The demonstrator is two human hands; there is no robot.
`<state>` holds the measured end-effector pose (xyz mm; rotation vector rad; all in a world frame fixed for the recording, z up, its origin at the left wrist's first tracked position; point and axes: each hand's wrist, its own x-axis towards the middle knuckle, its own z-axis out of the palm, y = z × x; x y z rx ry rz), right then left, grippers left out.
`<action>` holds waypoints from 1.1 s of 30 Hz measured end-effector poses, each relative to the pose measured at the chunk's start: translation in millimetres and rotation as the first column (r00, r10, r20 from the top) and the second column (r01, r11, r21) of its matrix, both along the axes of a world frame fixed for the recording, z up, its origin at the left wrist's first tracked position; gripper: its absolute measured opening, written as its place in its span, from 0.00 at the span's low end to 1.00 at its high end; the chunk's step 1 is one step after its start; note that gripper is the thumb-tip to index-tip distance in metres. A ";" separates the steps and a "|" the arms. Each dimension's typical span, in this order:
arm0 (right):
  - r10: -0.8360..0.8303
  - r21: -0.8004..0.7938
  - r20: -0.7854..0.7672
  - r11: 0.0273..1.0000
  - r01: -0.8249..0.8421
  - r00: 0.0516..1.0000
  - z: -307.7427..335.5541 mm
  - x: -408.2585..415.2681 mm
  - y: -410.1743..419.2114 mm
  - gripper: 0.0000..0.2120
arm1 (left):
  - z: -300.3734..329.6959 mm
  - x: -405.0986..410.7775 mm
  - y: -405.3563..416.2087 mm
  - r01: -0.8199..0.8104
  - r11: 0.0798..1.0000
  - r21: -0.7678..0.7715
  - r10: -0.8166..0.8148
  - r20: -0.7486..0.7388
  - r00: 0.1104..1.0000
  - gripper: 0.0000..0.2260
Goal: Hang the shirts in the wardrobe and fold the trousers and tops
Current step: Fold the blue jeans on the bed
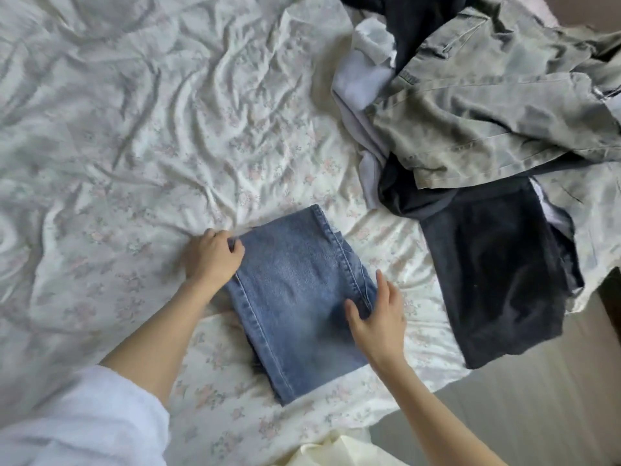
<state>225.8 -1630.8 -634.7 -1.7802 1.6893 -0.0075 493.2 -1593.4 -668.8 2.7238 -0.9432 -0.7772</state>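
Folded blue jeans (295, 297) lie on the bed near its front edge, in a compact rectangle. My left hand (213, 255) grips the far left corner of the jeans, fingers curled over the denim edge. My right hand (378, 316) rests on the right side of the jeans with straight, spread fingers. To the right lies a folded black garment (497, 280). Behind it sits a loose pile: a grey-green shirt or jacket (487, 105), a dark navy garment (420, 25) and a white top (359, 82).
The floral bedsheet (151, 129) is wrinkled and covers the left and middle of the bed. A pale yellow cloth (336, 452) shows at the bottom edge. Grey floor (537, 415) lies beyond the bed's lower right edge.
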 end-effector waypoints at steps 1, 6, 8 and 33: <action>0.037 -0.063 0.066 0.997 -0.033 0.997 4.7 16.0 -10.4 0.33 | 3.2 1.5 -3.3 0.018 1.000 0.011 -0.018 0.004 1.000 0.12; 0.109 0.154 0.031 0.982 -0.112 0.994 3.6 107.8 -79.8 0.24 | 16.2 10.1 -20.1 0.051 0.972 0.230 -0.047 -0.020 0.999 0.19; 0.054 0.231 0.022 0.971 -0.058 0.998 0.1 125.7 -97.7 0.17 | 16.7 18.4 -20.4 -0.037 0.973 0.227 0.067 -0.124 0.990 0.23; 0.632 -0.509 -0.133 0.617 -0.600 0.763 -7.0 111.3 -45.8 0.22 | 46.7 -16.7 8.1 0.092 0.838 -0.538 0.062 0.262 0.963 0.19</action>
